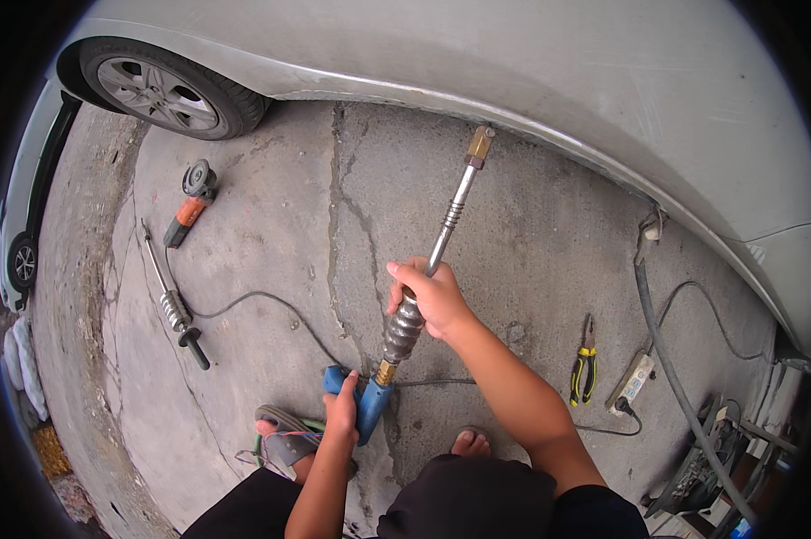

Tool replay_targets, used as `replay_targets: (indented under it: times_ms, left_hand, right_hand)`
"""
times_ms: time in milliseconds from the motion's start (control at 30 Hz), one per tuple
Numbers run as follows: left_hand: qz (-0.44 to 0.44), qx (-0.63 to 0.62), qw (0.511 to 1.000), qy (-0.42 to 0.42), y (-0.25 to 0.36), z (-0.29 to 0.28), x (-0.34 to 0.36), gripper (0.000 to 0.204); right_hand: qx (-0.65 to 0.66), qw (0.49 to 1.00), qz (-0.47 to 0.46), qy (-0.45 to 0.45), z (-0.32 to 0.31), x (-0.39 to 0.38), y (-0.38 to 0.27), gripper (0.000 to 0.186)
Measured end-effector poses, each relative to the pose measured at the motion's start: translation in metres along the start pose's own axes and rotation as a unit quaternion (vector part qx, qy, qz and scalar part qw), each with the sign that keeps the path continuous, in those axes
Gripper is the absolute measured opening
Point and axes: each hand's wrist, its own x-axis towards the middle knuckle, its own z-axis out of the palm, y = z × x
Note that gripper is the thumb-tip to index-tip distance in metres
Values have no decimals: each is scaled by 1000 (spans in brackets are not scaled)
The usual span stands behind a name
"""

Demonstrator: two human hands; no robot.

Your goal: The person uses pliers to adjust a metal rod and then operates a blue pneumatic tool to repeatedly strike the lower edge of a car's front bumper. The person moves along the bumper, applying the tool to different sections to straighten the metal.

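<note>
A slide-hammer dent puller (440, 235) slants up and away from me, with a steel rod, a ribbed sliding weight (403, 330) and a blue handle (372, 413). My left hand (339, 415) is closed round the blue handle, its thumb pointing up. Higher up, my right hand (432, 301) wraps the rod at the top of the weight. The brass-coloured tip (480, 146) appears close to the lower edge of the silver car (549, 63); whether they touch I cannot tell. Coloured wires trail below the handle.
On the concrete at left lie an angle grinder (190, 207) and a second slide hammer (174, 310). Yellow-black pliers (584, 364) and a power strip (633, 381) are at right. A thick cable (664, 346) runs beside them. A wheel (167, 90) stands at the upper left.
</note>
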Motion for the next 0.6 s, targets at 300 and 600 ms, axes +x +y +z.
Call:
replay_targets:
  times_ms: [300,600]
  left_hand:
    - [17,9,999,31,-8,-4,1,74]
    - [44,23,996,75,-12,3,2,66]
  right_hand:
    - [4,998,-43,44,3,0,2,25]
    - [81,994,-3,67,2,-1,-12,40]
